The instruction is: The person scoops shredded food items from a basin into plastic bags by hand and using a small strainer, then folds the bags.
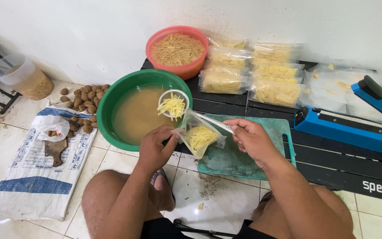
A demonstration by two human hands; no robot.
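My left hand (154, 148) pinches the open edge of a clear plastic bag (198, 136) partly filled with yellow potato sticks, held over the near end of a green cutting board (244, 152). My right hand (251, 138) grips the handle of a small white strainer ladle (173, 104) heaped with potato sticks. The ladle's bowl hangs just above the bag's mouth, over the rim of a green basin (111, 99) of cloudy brownish water.
A pink bowl (177, 51) of potato sticks and several filled clear bags (253, 71) sit on a low black slatted platform (332, 163). A blue heat sealer (354, 121) stands at right. Whole potatoes (82, 99) and a woven sack (36, 163) lie on the tiled floor left.
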